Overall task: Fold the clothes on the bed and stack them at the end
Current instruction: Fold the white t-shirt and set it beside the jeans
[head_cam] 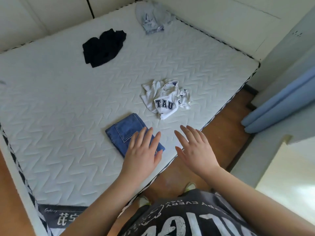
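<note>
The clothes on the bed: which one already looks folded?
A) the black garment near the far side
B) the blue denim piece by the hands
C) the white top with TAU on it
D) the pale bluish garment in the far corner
B: the blue denim piece lies as a flat, neat rectangle under the left hand's straight fingers, while the black garment, the white top and the pale bluish garment lie crumpled.

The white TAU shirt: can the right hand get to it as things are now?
Probably yes. The right hand is open and holds nothing, and only bare mattress lies between its fingers and the crumpled shirt.
</note>
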A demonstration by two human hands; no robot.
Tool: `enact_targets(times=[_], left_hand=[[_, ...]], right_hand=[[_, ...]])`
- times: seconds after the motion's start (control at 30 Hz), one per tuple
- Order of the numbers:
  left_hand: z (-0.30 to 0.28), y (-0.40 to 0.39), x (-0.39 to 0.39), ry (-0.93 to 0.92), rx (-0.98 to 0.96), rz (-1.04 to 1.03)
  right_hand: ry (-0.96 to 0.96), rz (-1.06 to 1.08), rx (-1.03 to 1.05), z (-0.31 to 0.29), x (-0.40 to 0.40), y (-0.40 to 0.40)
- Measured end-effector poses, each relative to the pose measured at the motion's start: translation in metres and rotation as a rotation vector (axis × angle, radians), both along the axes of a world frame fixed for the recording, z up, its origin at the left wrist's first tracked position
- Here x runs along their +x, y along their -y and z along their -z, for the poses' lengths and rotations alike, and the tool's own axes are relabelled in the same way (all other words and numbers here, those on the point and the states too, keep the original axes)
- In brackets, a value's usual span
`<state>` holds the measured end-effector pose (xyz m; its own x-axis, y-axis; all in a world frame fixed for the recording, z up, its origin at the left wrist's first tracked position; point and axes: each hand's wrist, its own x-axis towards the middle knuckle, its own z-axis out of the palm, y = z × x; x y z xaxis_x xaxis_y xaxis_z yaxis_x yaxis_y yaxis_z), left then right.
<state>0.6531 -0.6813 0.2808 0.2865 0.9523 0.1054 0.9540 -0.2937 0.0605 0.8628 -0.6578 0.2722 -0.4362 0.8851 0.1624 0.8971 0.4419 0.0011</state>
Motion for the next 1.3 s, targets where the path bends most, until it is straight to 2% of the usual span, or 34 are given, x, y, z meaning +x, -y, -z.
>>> enact_targets(times=[0.33,0.5,0.87,1.2,1.3], left_hand=[[0.004,-0.074,0.139,-0.072,-0.077,0.071],[0.011,-0.098,0.18,-0.098,-0.078,0.057],[0.038,-0.155,0.178,-0.108,-0.121,-0.087],[0.06,-0.252,0.173,0.009,-0.146,-0.161],[0.064,-0.275,0.175,0.014,-0.168,-0.168]], right_hand=[[-0.066,0.205,-0.04,0.007,0.149,-0.051],[-0.103,0.209,-0.082,0.011,0.195,-0.08],[-0.083,0.034,-0.107,0.018,0.184,-0.177],[0.073,-0.033,-0.244,0.031,0.191,-0.283],[0.093,-0.036,-0.352,0.044,0.195,-0.305]])
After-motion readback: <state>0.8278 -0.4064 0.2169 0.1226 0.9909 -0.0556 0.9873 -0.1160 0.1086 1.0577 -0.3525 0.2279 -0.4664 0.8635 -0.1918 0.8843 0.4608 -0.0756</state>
